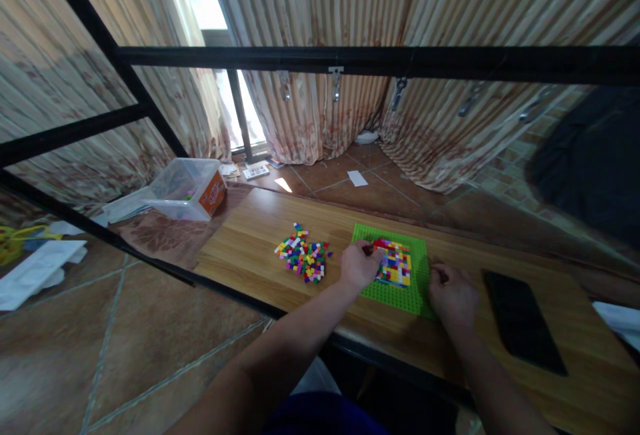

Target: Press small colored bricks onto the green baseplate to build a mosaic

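A green studded baseplate (395, 301) lies on the wooden table. On it sits a rectangular block of multicoloured building bricks (397, 265). My left hand (361, 265) reaches over the plate's left side, its fingers closed in a pinch at the left edge of the brick block. Whatever is between those fingertips is too small to make out. Beside the plate's right edge, my right hand (454, 293) has curled, closed fingers, and their contents are hidden. Left of the plate spreads a pile of loose small bricks (305, 258) in many colours.
A dark flat tablet-like slab (523, 321) lies right of my right hand on the tabletop (245, 235). A clear plastic bin (187, 188) with an orange label stands beyond the table's left end. A black metal frame bar (350, 60) crosses in front of the curtains.
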{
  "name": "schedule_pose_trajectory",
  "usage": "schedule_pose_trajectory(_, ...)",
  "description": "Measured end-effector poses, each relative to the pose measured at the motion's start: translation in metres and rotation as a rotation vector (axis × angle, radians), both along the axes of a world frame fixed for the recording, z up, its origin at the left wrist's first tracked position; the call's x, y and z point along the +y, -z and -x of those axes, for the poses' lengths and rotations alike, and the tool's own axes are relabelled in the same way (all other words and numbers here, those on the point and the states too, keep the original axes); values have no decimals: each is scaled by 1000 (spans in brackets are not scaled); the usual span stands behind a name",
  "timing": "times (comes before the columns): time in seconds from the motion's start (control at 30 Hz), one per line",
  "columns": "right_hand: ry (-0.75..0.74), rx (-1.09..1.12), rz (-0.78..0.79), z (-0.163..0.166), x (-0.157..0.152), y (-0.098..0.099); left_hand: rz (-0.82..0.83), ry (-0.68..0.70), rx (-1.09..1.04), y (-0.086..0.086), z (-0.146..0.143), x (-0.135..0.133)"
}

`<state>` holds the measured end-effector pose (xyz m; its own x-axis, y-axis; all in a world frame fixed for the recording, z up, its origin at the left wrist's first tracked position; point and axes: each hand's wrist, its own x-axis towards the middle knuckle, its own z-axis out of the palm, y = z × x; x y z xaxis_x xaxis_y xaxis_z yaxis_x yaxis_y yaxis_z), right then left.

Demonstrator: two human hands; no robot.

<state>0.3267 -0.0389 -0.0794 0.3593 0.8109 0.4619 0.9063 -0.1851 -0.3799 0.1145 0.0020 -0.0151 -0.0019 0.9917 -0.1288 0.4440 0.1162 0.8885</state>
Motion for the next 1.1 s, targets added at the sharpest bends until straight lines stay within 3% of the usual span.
schedule_pose_trajectory(0.27, -8, -10, -11, -1, 0, 1, 23, -31, -50, 3, 0, 1)
schedule_pose_trajectory(1.1, -5, 8, -19, -2, 1, 3, -3, 47, 125, 4, 0, -13)
